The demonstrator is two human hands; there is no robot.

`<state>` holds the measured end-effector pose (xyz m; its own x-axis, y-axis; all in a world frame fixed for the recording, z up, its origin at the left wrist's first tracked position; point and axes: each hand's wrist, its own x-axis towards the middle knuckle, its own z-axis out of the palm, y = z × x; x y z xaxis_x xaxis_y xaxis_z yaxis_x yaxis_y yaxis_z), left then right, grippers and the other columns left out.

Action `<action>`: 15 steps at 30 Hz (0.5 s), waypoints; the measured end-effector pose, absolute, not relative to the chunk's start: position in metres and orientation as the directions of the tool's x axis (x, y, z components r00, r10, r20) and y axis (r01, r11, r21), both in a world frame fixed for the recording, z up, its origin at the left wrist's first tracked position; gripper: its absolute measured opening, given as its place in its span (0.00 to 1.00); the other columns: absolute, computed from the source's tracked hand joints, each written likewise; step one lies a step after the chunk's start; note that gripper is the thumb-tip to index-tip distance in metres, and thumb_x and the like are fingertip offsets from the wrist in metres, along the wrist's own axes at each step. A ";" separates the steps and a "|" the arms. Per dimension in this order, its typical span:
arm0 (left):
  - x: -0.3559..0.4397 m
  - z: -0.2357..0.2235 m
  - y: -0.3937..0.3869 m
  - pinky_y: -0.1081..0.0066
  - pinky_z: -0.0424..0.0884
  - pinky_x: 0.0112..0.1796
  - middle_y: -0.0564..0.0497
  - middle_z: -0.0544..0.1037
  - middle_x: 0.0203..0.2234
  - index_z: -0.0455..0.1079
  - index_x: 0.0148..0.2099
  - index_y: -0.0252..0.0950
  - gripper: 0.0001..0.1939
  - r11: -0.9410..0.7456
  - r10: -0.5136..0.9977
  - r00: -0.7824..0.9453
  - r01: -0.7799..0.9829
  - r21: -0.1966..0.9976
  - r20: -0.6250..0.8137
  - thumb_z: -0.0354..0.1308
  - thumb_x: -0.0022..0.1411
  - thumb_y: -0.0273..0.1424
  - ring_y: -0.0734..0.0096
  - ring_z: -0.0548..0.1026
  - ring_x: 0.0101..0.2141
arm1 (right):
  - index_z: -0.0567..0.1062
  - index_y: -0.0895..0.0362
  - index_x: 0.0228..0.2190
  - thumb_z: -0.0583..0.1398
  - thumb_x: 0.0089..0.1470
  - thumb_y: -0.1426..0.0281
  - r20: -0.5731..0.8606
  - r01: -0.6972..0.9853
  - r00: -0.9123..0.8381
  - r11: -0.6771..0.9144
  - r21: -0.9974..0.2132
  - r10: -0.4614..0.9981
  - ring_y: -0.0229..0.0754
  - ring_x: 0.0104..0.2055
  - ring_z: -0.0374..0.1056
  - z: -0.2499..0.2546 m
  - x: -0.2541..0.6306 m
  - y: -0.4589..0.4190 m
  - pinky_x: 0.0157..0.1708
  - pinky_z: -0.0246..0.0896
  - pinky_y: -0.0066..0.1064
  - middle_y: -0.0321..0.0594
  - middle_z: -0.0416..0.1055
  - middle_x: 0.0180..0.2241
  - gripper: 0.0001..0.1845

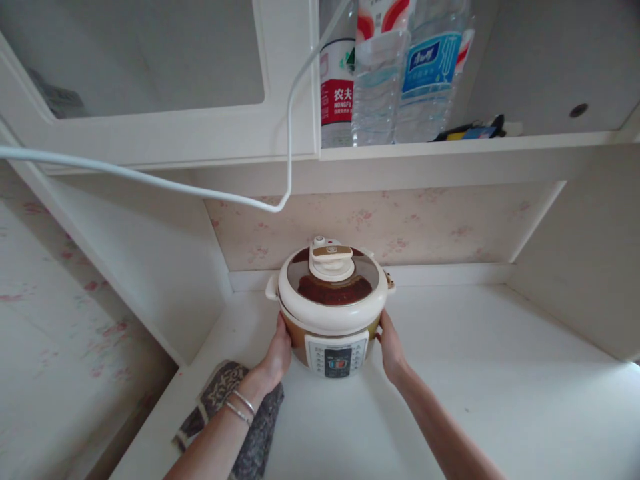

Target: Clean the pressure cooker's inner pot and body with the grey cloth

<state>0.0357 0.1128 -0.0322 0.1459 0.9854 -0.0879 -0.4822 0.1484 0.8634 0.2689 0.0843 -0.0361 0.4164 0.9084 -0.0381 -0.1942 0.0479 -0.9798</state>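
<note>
A small electric cooker (332, 303) stands on a white counter (500, 373), with a cream lid, a knob on top and a control panel at its front. My left hand (277, 357) presses against its left side, fingers wrapped round the body. My right hand (390, 347) grips its right side the same way. Two thin bracelets sit on my left wrist.
A patterned dark cloth (235, 417) lies on the counter under my left forearm. A white cable (210, 193) runs across above the cooker. Water bottles (395, 67) stand on a shelf overhead. Cabinet walls close in left and right.
</note>
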 end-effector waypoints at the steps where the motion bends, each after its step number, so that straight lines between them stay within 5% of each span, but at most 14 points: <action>1: 0.038 -0.029 0.116 0.68 0.47 0.62 0.54 0.62 0.61 0.62 0.62 0.42 0.28 0.153 0.982 0.171 -0.476 0.866 -0.079 0.38 0.68 0.48 0.71 0.55 0.62 | 0.68 0.42 0.53 0.49 0.56 0.49 -0.020 -0.184 0.444 0.070 -0.980 0.896 0.47 0.60 0.55 -0.039 0.269 0.079 0.54 0.56 0.39 0.29 0.64 0.57 0.26; 7: 0.062 -0.019 0.129 0.64 0.47 0.62 0.50 0.67 0.58 0.65 0.59 0.36 0.29 0.145 0.959 0.282 -0.482 0.864 -0.003 0.38 0.68 0.47 0.67 0.59 0.61 | 0.65 0.45 0.56 0.48 0.58 0.49 0.058 -0.152 0.523 0.160 -0.975 0.850 0.45 0.62 0.53 -0.048 0.280 0.068 0.58 0.50 0.40 0.31 0.61 0.59 0.28; 15: 0.096 -0.046 0.137 0.68 0.44 0.63 0.56 0.60 0.61 0.58 0.64 0.42 0.34 0.198 0.941 0.336 -0.462 0.864 -0.036 0.36 0.65 0.54 0.70 0.52 0.63 | 0.69 0.50 0.53 0.48 0.56 0.48 0.023 -0.199 0.569 0.164 -0.966 0.822 0.46 0.57 0.60 -0.047 0.320 0.102 0.58 0.53 0.40 0.32 0.70 0.53 0.30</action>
